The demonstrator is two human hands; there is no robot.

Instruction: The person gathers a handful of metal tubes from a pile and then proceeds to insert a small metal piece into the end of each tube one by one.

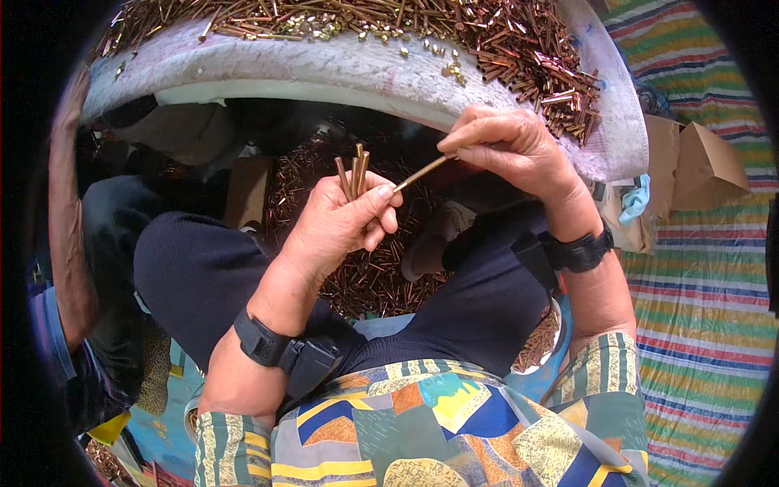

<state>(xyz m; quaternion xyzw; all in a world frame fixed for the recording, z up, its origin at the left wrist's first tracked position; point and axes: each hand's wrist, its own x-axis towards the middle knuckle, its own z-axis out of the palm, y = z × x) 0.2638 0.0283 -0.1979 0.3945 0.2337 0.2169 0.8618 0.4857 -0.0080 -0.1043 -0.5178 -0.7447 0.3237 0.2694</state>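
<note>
Mid-gathering: left hand clenches brass tube bundle; right hand pinches single tube beside bundle. Next, likely: seat it in bundle.

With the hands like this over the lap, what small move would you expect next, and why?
Probably the right hand slides its thin brass tube fully into the left hand. That hand already grips a few brass tubes standing upright, and the single tube's near end sits at its thumb and forefinger, angled toward the bunch.
</note>
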